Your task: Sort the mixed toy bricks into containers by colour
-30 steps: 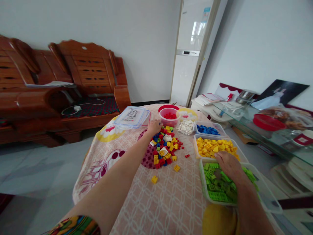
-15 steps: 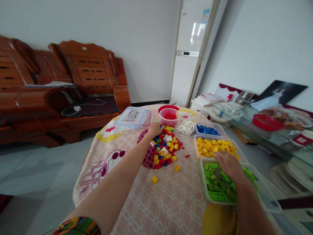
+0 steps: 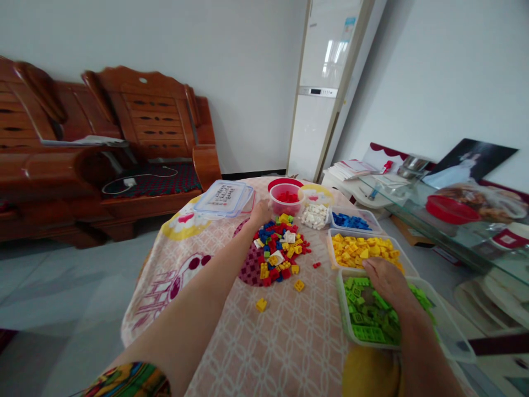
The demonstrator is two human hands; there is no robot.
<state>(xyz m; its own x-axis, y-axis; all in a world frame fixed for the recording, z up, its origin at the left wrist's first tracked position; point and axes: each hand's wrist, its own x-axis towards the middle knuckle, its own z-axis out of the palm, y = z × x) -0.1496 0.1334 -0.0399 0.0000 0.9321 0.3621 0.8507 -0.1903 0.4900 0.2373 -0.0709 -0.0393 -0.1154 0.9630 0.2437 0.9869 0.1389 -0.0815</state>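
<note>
My left hand [image 3: 260,214] is at the far left edge of a mixed pile of bricks [image 3: 281,248], its fingers curled; what they hold, if anything, is hidden. My right hand [image 3: 384,277] hangs over the near edge of the box of yellow bricks [image 3: 359,248] and the box of green bricks [image 3: 367,311]; its fingertips are partly hidden. Beyond the pile stands a round tub with red bricks [image 3: 287,197]. White bricks [image 3: 314,216] lie beside it, next to a box of blue bricks [image 3: 350,220].
Clear lids [image 3: 224,198] lie at the table's far left. Two yellow bricks [image 3: 261,304] sit loose on the tablecloth [image 3: 281,353]. A glass shelf [image 3: 450,231] with a red bowl [image 3: 452,208] stands at the right. Wooden chairs [image 3: 144,121] are at the left.
My left hand has drawn slightly left and back from the pile, and its fingers are more curled. My right hand has hardly moved.
</note>
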